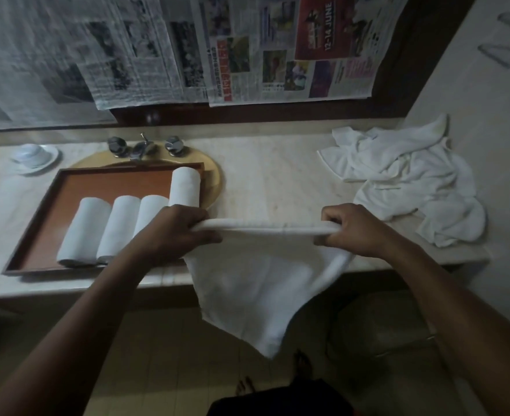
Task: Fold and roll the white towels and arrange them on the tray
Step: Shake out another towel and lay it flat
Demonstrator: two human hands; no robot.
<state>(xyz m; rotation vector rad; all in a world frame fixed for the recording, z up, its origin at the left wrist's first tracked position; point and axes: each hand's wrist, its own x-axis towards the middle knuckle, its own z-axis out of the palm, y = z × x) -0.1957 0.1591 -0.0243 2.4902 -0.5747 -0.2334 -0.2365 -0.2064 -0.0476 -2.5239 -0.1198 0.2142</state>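
Towel (256, 283) stretches left-to-right, top edge pinched at either end by left hand (172, 232) and right hand (355, 229); tray (112, 187) lies left, nearer the left hand.

I see a white towel (256, 283) pulled taut along its bunched top edge, the rest hanging limp to a point. On the brown tray (112, 183) lie four rolled towels (121, 226): three side by side, one farther back at their right. A crumpled pile of towels (406, 175) lies well to the right.
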